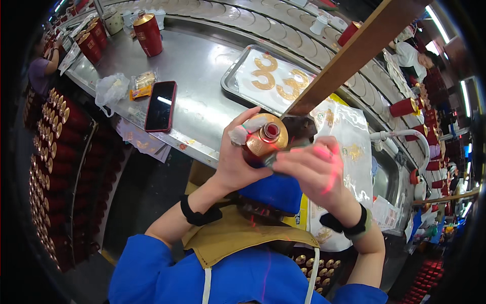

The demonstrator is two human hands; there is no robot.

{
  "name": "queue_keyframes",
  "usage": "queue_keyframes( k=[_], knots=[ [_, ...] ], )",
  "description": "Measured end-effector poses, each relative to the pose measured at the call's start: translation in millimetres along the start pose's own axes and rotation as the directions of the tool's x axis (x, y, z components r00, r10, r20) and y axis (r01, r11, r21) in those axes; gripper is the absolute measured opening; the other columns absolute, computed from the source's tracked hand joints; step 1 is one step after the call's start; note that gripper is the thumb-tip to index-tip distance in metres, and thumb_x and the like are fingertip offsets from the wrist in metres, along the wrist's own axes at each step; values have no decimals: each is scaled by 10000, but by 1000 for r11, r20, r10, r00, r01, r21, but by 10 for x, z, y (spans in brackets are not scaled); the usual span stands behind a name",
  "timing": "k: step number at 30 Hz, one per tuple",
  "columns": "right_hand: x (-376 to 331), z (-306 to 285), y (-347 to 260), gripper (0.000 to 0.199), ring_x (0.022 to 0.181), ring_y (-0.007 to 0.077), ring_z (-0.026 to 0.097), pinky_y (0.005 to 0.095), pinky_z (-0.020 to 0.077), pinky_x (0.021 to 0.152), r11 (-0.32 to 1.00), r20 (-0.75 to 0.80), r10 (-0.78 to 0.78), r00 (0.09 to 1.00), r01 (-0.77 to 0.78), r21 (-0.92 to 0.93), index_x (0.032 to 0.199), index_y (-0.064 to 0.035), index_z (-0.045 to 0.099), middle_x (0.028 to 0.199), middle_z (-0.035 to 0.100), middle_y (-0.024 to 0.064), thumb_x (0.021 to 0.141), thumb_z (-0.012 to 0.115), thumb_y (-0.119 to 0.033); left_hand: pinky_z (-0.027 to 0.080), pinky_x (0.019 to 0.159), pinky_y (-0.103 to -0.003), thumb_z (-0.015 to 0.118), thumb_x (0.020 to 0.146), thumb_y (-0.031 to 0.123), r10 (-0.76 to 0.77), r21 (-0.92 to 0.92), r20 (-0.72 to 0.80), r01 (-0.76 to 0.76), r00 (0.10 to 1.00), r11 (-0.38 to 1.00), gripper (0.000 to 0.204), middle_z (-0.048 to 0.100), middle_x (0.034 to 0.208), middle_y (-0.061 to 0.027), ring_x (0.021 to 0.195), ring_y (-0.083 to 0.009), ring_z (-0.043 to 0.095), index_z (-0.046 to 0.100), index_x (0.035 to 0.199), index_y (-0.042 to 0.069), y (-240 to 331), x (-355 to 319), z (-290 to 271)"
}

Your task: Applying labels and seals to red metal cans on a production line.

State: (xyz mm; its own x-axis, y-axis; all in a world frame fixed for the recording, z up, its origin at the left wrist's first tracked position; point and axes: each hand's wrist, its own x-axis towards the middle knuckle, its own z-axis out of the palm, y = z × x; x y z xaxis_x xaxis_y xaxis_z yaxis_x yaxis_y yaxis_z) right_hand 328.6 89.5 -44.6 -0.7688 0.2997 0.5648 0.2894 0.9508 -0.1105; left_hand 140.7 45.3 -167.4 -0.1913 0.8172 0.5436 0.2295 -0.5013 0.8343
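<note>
A red bottle [260,146] with a gold shoulder and an uncapped neck stands in front of my chest, its mouth toward me. My left hand [234,161] is wrapped round its left side, white coverings on some of the fingertips. Against the bottle's lower right side, my right hand [315,169] is closed and slightly blurred. A small grey-green piece shows at its fingertips, too unclear to name. Red light lines fall across this hand. Just beyond the bottle, a dark block-like object [299,127] is partly hidden.
A metal tray [230,76] holds white sheets with gold curved decals. Decal sheets [354,137] lie at right, near a sink [387,175]. A wooden bar [354,55] slants across the bench. Leftward are a phone [160,106], a plastic bag [112,90] and another red bottle [148,38]. A conveyor [217,19] runs behind.
</note>
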Motion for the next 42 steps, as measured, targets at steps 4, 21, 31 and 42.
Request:
queue_keyframes(
  k=[4, 21, 31, 42],
  knots=[
    [10, 0, 17, 224, 852, 105, 654, 340, 436, 845, 999, 40, -51, 998, 51, 14, 967, -179, 737, 966, 732, -55, 753, 703, -123, 481, 1036, -442, 939, 618, 131, 152, 230, -144, -116, 978, 966, 896, 439, 1412, -195, 1272, -375, 515, 473, 1383, 118, -116, -105, 143],
    [-106, 35, 40, 266, 863, 133, 645, 361, 416, 878, 997, 25, 7, 1000, -9, 71, 990, -169, 737, 969, 731, -49, 732, 703, -117, 501, 957, -452, 979, 611, 223, 198, 314, -193, -131, 961, 940, 865, 466, 1279, -176, 1172, -340, 531, 483, 1311, 120, -160, -34, 221],
    [-137, 28, 82, 208, 860, 122, 615, 346, 412, 891, 993, -9, 54, 999, -52, 105, 965, -168, 725, 971, 716, -59, 765, 669, -160, 508, 1000, -425, 971, 624, 199, 202, 119, -45, -196, 978, 973, 934, 463, 1348, -207, 1213, -349, 560, 434, 1377, 71, -143, 39, 120],
    [-85, 26, 164, 211, 850, 109, 636, 334, 409, 887, 993, 20, 18, 1000, -20, 112, 947, -185, 741, 914, 718, -73, 744, 705, -141, 499, 1027, -406, 906, 636, 122, 75, -21, 108, -74, 991, 997, 834, 506, 1363, -166, 1238, -306, 572, 520, 1370, 47, -111, 148, -130]
  ],
)
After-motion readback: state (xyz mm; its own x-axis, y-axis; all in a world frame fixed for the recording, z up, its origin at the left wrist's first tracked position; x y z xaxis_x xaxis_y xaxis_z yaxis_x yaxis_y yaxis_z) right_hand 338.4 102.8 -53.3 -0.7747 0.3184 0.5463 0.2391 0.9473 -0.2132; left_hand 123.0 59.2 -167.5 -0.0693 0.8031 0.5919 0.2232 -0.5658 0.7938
